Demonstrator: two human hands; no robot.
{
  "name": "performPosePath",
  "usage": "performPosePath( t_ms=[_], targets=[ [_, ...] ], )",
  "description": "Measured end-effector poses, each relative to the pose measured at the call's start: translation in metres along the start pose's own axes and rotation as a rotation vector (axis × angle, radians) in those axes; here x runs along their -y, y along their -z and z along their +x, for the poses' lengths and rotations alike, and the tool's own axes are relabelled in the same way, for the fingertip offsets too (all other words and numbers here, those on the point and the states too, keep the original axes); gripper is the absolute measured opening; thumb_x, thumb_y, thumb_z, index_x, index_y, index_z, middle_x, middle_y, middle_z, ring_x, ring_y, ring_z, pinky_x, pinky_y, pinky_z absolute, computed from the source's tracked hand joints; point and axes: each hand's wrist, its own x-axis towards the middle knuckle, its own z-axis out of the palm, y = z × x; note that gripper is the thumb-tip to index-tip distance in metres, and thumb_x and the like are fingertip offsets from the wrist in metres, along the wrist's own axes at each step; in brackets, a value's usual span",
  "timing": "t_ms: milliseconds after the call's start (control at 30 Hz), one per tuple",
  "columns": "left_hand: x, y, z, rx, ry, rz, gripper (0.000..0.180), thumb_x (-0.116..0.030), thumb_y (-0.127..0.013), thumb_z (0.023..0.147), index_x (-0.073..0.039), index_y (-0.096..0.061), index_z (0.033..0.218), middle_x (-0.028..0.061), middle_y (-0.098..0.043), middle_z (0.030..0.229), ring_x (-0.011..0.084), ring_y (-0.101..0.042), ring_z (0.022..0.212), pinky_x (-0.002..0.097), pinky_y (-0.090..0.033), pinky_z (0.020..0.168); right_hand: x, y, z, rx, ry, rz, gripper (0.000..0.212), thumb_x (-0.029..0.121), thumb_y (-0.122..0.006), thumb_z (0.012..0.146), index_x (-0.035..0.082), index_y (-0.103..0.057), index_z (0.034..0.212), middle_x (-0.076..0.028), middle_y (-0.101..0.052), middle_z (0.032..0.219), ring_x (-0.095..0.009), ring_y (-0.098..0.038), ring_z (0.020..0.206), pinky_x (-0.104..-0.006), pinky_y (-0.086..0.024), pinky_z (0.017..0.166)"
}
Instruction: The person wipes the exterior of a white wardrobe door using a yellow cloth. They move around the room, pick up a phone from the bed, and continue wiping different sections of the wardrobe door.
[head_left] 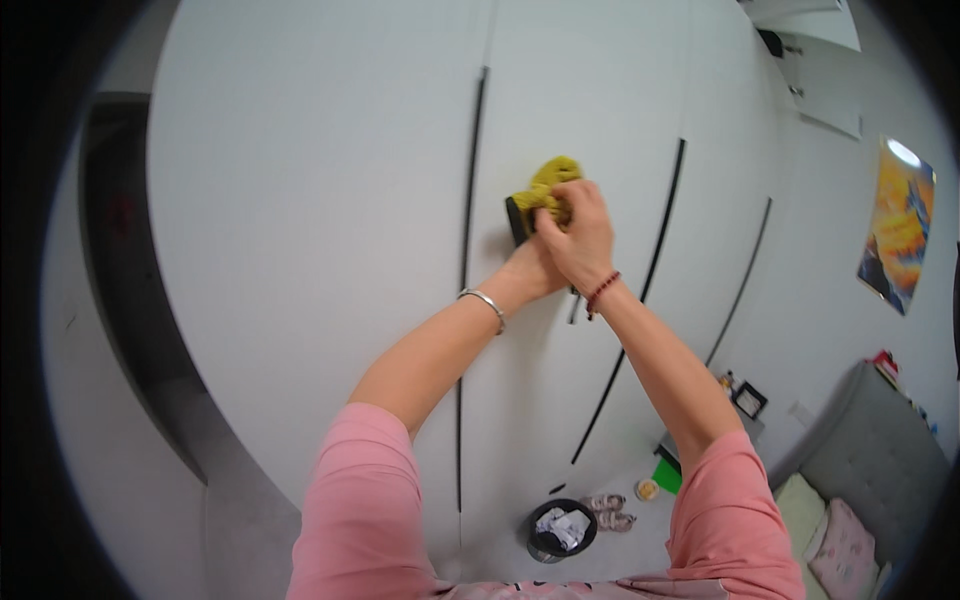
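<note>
Yellow cloth point(558, 178) is bunched over the upper end of a black tool point(516, 220), in front of a white wardrobe door. My right hand point(584, 228), with a dark red bead bracelet at its wrist, is closed, its thumb and fingers pinching the cloth. Behind and below it, my left hand point(540, 264) appears closed round the tool; its fingers are mostly hidden. A silver bangle circles the left wrist. A thin rod, seemingly the tool's lower end, shows beneath the hands. What kind of tool this is, I cannot make out.
White wardrobe doors point(300, 200) with long black handles point(470, 190) fill the middle. Below stand a black bin point(535, 535) with white papers, and a pair of shoes point(612, 513). A grey headboard point(880, 440) and a pink pillow point(845, 550) lie at right; a dark doorway point(120, 230) at left.
</note>
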Motion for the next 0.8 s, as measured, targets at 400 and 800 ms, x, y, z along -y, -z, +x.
performPosePath(
  t_ms=[400, 800],
  targets=[
    [0.188, 0.214, -0.096, -0.277, 0.473, 0.625, 0.063, -0.047, -0.061, 0.077, -0.031, -0.045, 0.135, -0.0021, -0.033, 0.147, 0.0254, -0.027, 0.136, 0.0631, -0.012, 0.106, 0.120, -0.063, 0.097, 0.149, 0.273, 0.182, 0.043, 0.030, -0.056, 0.088, 0.016, -0.049, 0.129, -0.011, -0.043, 0.135, -0.030, -0.042, 0.121, -0.0510, -0.030, 0.103],
    [0.281, 0.294, -0.137, -0.454, 0.518, 0.582, 0.053, -0.026, -0.065, 0.081, -0.019, -0.048, 0.131, 0.0104, -0.041, 0.135, 0.0302, -0.036, 0.125, 0.0491, -0.026, 0.103, 0.127, -0.140, 0.070, 0.024, 0.292, -0.217, 0.053, 0.042, -0.052, 0.088, 0.034, -0.038, 0.138, 0.001, -0.026, 0.149, -0.023, -0.019, 0.138, -0.0610, -0.013, 0.107]
  ],
)
